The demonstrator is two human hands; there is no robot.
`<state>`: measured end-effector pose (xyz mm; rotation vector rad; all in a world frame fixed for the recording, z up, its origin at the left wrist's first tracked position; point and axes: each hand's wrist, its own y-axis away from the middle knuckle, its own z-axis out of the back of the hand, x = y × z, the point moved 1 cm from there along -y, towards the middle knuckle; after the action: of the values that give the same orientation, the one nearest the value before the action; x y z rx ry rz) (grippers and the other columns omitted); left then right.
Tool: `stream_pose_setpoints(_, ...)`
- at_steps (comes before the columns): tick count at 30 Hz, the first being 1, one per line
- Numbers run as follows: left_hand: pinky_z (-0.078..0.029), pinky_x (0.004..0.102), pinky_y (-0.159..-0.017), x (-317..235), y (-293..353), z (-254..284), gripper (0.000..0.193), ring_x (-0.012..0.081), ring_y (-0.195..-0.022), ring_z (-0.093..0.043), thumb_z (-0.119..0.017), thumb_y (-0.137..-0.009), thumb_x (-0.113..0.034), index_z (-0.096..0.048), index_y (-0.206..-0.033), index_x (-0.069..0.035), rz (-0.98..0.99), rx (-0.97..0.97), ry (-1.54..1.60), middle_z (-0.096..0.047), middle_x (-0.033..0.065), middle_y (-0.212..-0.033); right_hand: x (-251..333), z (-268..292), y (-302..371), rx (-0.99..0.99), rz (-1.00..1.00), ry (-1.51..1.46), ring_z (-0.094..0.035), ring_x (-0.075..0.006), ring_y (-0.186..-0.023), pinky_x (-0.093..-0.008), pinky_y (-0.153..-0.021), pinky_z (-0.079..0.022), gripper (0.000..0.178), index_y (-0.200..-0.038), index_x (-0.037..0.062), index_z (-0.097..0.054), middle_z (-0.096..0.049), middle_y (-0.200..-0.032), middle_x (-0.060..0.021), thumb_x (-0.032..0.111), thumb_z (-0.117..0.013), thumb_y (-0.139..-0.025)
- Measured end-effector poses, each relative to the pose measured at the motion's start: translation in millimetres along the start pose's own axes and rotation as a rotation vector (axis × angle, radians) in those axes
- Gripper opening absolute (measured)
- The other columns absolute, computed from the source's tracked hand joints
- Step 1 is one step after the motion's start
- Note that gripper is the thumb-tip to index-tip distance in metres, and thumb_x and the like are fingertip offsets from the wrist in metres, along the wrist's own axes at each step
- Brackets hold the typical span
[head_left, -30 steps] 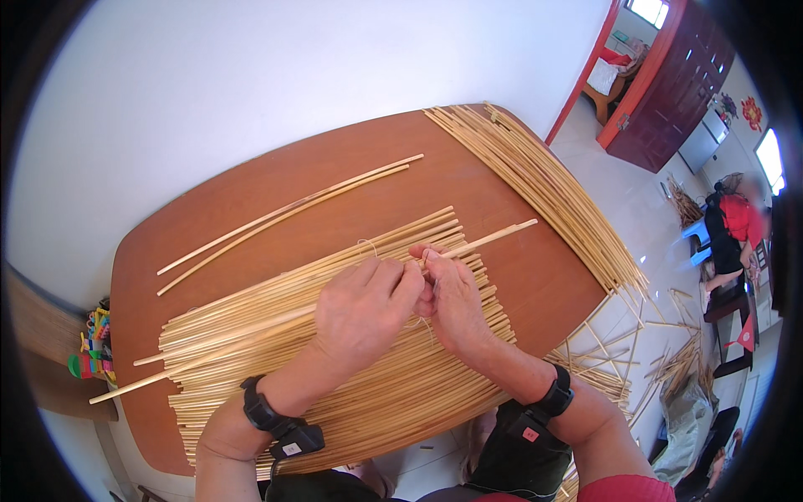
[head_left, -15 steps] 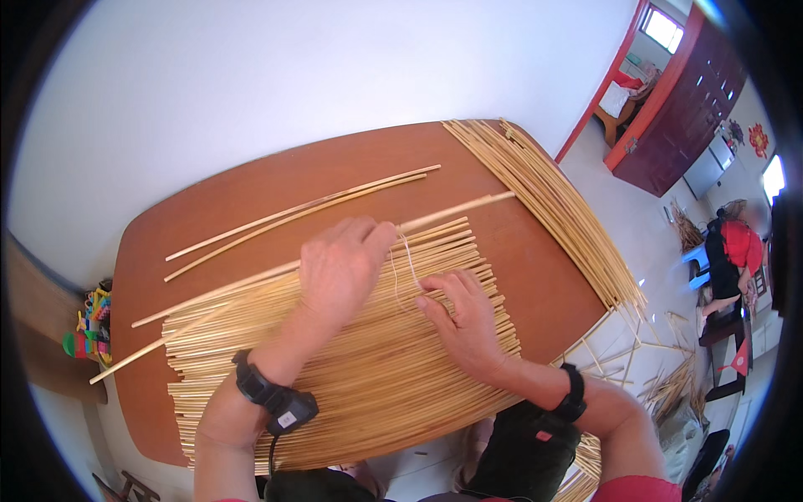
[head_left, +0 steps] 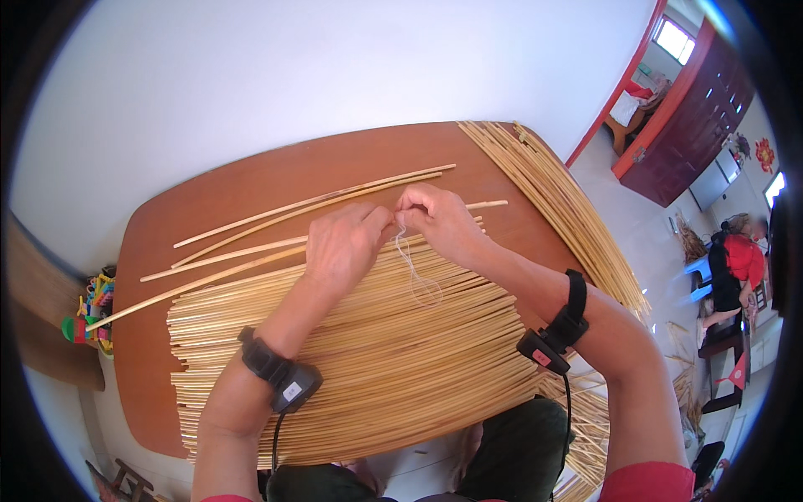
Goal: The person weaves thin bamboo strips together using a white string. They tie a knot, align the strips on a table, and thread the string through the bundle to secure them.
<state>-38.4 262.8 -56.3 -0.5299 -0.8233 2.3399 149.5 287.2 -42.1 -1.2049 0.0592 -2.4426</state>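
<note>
A mat of yellow reed stalks (head_left: 360,368), laid side by side, covers the near half of the brown table (head_left: 149,376). At its far edge my left hand (head_left: 341,244) is closed over a loose reed stalk (head_left: 196,289), whose left end sticks out past the table. A second stalk (head_left: 209,255) runs in beside it, under or behind the same hand. My right hand (head_left: 442,219) meets the left fingertips, pinching a thin white thread (head_left: 406,255). The thread hangs in a loop over the mat. Fingers hide the exact point where thread and stalks meet.
Two loose stalks (head_left: 318,202) lie farther back on the table. A thick bundle of stalks (head_left: 556,209) lies along its right side. More stalks are scattered on the floor (head_left: 682,335). Colourful toys (head_left: 99,305) stand off the left edge; a person in red (head_left: 742,261) sits far right.
My right hand has moved up and left to my left hand, drawing the thread to the mat's far edge. The stalk's left end has swung upward, away from the mat.
</note>
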Motion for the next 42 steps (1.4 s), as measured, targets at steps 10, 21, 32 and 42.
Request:
stream_pose_setpoints(10, -0.052, 0.0419, -0.061, 5.3, 9.0, -8.4, 0.009, 0.0278, -0.078, -0.067, -0.068, -0.086, -0.019, -0.063, -0.086, -0.012, -0.063, 0.190, -0.069, -0.065, 0.0049, -0.082, -16.2, -18.2, -36.9, -0.453, -0.284, -0.478, -0.058, -0.0159, -0.065, -0.0312, -0.059, -0.052, 0.016, -0.089, 0.0024, -0.058, -0.065, -0.088, -0.0085, 0.013, -0.056, -0.101)
stream_pose_setpoints(21, -0.052, 0.0442, -0.062, 22.8, 14.0, -14.6, 0.014, 0.0284, -0.078, -0.066, -0.068, -0.089, -0.024, -0.062, -0.085, -0.012, 0.121, 0.197, -0.034, -0.063, 0.0054, -0.078, -57.9, 55.8, -44.3, -0.769, -0.106, -1.136, -0.064, -0.0205, -0.078, -0.0341, -0.081, -0.060, 0.010, -0.104, 0.0021, -0.051, -0.062, -0.090, -0.0100, 0.011, -0.056, -0.102)
stream_pose_setpoints(32, -0.052, 0.0399, -0.061, 17.6, 14.0, -17.0, 0.011, 0.0241, -0.077, -0.065, -0.069, -0.089, -0.023, -0.062, -0.087, -0.014, 0.000, 0.118, -0.021, -0.062, 0.0022, -0.079, -66.7, 26.4, -29.8, -0.103, -0.223, -0.410, -0.063, -0.0114, -0.093, -0.0283, -0.085, -0.052, 0.014, -0.103, 0.0032, -0.070, -0.068, -0.092, -0.0042, 0.012, -0.068, -0.092)
stream_pose_setpoints(42, -0.053, 0.0362, -0.062, 19.5, 15.2, -20.7, 0.011, 0.0201, -0.077, -0.065, -0.071, -0.087, -0.022, -0.062, -0.086, -0.015, -0.075, 0.091, -0.034, -0.062, 0.0001, -0.080, -57.8, -0.8, -33.8, 0.439, -0.174, -0.218, -0.066, -0.0204, -0.097, -0.0355, -0.085, -0.050, 0.031, -0.110, -0.0008, -0.071, -0.073, -0.108, -0.0123, 0.023, -0.070, -0.091)
